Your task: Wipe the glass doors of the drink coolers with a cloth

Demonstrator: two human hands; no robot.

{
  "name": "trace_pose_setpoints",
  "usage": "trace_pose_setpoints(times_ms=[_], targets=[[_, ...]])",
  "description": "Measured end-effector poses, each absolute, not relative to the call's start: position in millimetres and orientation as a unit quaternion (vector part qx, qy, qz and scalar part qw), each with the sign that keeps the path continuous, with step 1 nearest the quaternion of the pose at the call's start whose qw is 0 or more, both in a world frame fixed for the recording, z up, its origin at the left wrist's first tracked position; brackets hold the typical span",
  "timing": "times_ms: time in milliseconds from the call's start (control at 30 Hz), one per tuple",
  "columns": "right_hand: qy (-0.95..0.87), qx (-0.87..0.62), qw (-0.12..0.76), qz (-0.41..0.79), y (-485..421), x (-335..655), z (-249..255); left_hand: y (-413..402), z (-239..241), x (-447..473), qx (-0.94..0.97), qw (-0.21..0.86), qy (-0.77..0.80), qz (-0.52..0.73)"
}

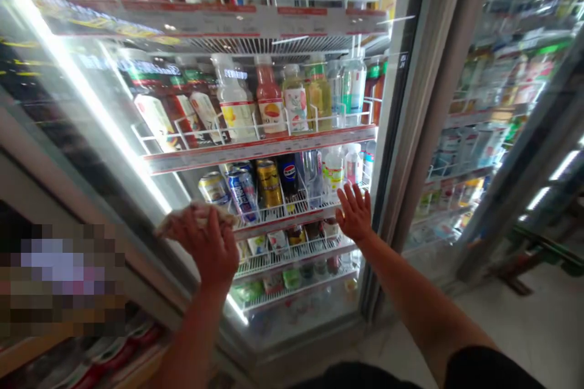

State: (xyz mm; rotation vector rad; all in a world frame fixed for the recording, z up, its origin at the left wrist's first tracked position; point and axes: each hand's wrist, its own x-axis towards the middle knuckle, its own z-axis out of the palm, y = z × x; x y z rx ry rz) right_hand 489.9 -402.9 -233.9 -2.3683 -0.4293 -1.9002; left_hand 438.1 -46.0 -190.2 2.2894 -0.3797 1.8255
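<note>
The left hand (207, 243) presses a crumpled tan cloth (201, 216) against the glass door (137, 194) of a drinks fridge, fingers curled over the wad, level with the shelf of cans. The cloth looks soft and light; it will bunch and slide under the palm, so a flat, full-hand hold over the middle of the wad seems the surest way to keep it against the pane. The glass is stiff, smooth and probably slippery, and likely breakable under a hard knock.

The right hand (353, 213) is spread wide, fingers apart, palm flat against the glass near the door's right edge, holding nothing.

Behind the pane, a wire shelf (292, 203) carries upright cans (241, 191) and a dark cola bottle (288, 175); the shelf above holds juice bottles (269, 97). Lower shelves hold small cups, too blurred to identify. To the right stands another fridge door (493, 121), angled away.
</note>
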Motion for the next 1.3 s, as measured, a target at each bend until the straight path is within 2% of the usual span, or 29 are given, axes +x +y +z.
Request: trace_pose_setpoints(times_ms=[133,233,300,467,533,633,800,867,967,1167,1233,1300], targets=[[-0.140,-0.776,0.037,-0.613,-402.9,490.4,-235.2,-82.5,-289.3,419.9,0.806,0.063,-0.235,0.539],[-0.142,-0.772,0.038,-0.619,-402.5,491.5,-235.7,-93.7,-311.5,421.7,0.815,0.056,-0.253,0.519],[-0.143,-0.771,0.041,-0.620,-402.4,492.2,-235.9,-94.1,-284.0,432.0,0.803,0.062,-0.232,0.546],[-0.147,-0.767,0.049,-0.622,-402.1,492.2,-235.2,-95.9,-155.3,454.6,0.764,0.101,-0.184,0.610],[-0.150,-0.766,0.053,-0.623,-400.8,490.7,-233.5,-105.1,-126.7,454.2,0.756,0.122,-0.171,0.620],[-0.150,-0.767,0.058,-0.622,-397.1,486.6,-230.2,-128.7,-139.8,447.5,0.771,0.128,-0.154,0.605],[-0.136,-0.786,0.064,-0.600,-392.5,475.0,-233.2,-161.2,-244.0,440.8,0.797,0.064,-0.268,0.537],[-0.134,-0.800,0.066,-0.581,-392.8,468.8,-240.9,-163.2,-263.6,442.5,0.796,0.061,-0.304,0.520],[-0.131,-0.825,0.079,-0.544,-393.2,458.7,-258.6,-158.9,-238.8,448.8,0.793,0.064,-0.313,0.520],[-0.117,-0.854,0.079,-0.500,-390.4,439.1,-291.1,-169.0,-129.0,459.7,0.755,0.143,-0.231,0.596],[-0.126,-0.863,0.099,-0.479,-391.5,433.1,-294.2,-184.6,-122.1,460.9,0.750,0.158,-0.217,0.604],[-0.137,-0.872,0.122,-0.453,-394.8,428.1,-292.8,-205.2,-134.7,462.0,0.747,0.145,-0.230,0.607]])
